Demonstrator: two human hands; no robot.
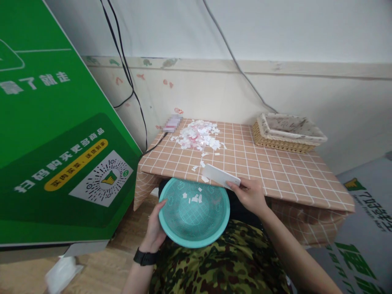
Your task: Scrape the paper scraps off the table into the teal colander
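While the left hand (155, 226) grips the colander (196, 243) at its left rim, thumb over the edge and most fingers hidden outside the wall, the right hand (248, 195) is closed on one end of a white slab (219, 175), thumb on top. Colander: teal, mesh-sided, held just below the near edge of the table (275, 171), mouth up, a few scraps (195, 198) inside. Slab lies low over that edge, its far end among loose paper bits; whether it touches the cloth, cannot tell. Main pile (199, 134) at the back left of the table, white with pink patches, stray pieces trailing from it toward the slab. Cloth brown with a white grid. Just left of the pile, a blurred-out object with a black cord (156, 145) running off the table's left side. Back right: wicker basket (284, 143), patterned fabric lining. Left: large green panel (45, 134) with white lettering and a printed code. Black watch (146, 258) on left wrist. Camouflage clothing (214, 269) below the colander.
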